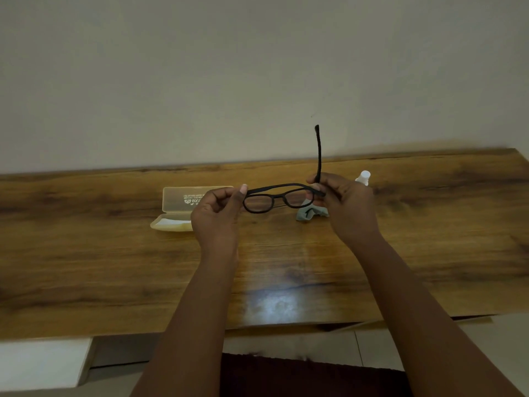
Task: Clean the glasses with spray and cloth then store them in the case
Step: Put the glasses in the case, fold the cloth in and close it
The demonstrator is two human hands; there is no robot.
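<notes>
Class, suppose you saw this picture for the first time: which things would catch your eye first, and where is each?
First, the black glasses held up over the middle of the wooden table, pinched at one end by the left hand and at the other by the right hand, with one temple arm sticking straight up. Behind the left hand an open translucent case lies on the table; by the right hand lie a crumpled cloth and a white spray bottle.

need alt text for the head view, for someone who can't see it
Two bare hands hold black-framed glasses above a brown wooden table, the left hand pinching one end and the right hand the other, one temple arm sticking up. Behind lie an open translucent yellow case, a crumpled grey-blue cloth and a small white spray bottle.
</notes>
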